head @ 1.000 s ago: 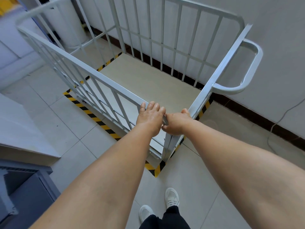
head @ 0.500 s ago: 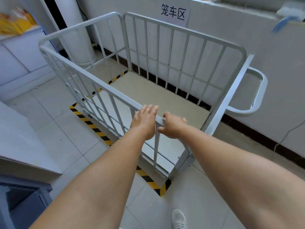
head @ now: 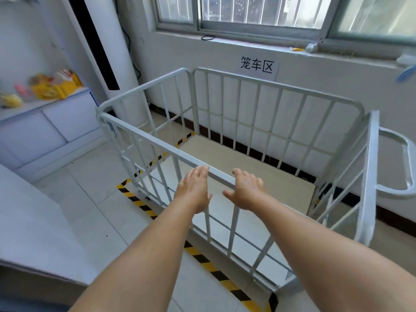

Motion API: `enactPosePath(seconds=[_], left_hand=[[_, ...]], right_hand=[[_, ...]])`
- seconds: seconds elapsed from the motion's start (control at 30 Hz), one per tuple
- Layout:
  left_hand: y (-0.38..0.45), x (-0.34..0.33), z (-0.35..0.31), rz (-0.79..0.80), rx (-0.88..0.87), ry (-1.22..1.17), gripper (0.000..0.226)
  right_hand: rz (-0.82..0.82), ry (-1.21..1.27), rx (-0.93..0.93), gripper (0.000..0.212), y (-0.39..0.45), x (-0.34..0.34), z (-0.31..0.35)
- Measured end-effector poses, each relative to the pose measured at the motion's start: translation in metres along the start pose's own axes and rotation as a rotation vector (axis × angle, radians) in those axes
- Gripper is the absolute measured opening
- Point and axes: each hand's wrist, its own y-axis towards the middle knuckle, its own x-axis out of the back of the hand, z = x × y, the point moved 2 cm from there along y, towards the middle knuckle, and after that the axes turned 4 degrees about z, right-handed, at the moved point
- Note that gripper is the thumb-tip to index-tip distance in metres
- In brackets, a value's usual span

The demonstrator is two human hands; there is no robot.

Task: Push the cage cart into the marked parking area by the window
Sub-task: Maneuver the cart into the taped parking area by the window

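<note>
A white barred cage cart (head: 258, 102) with a beige floor board stands against the wall under the window (head: 258, 12), inside a rectangle of yellow-black floor tape (head: 202, 260). A paper sign (head: 257, 65) hangs on the wall above it. My left hand (head: 194, 191) hovers at the cart's near top rail, fingers spread, fingertips at the rail. My right hand (head: 245, 190) is also spread, just off the same rail. Neither hand grips anything. The cart's loop handle (head: 403, 163) sticks out at the right.
A tall white floor air conditioner (head: 105, 48) stands left of the cart in the corner. A low white cabinet (head: 49, 129) with yellow packages on top runs along the left wall. A grey surface (head: 29, 233) sits at my near left.
Both hands let go of the cart's top rail and opened, pulling slightly back. My view lifted from the cart to take in the window and sign.
</note>
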Motion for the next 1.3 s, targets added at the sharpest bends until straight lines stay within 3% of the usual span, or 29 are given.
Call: enactPosePath(seconds=[0.5,0.7,0.93,1.3], left_hand=[[0.132,0.028,0.074,0.065,-0.116,0.28,0.071],[0.171,0.006,0.083,0.17,-0.238,0.367,0.04],[0.19,0.007,0.096,0.233,-0.417,0.39,0.048],[0.202,0.02,0.119,0.29,-0.478,0.374,0.043]], right_hand=[[0.16,-0.11,-0.003,0.048,0.107,-0.024,0.042],[0.183,-0.13,-0.041,0.049,0.118,-0.039,0.045],[0.108,-0.176,-0.071,0.05,0.123,-0.041,0.049],[0.103,-0.187,-0.134,0.05,0.133,-0.046,0.072]])
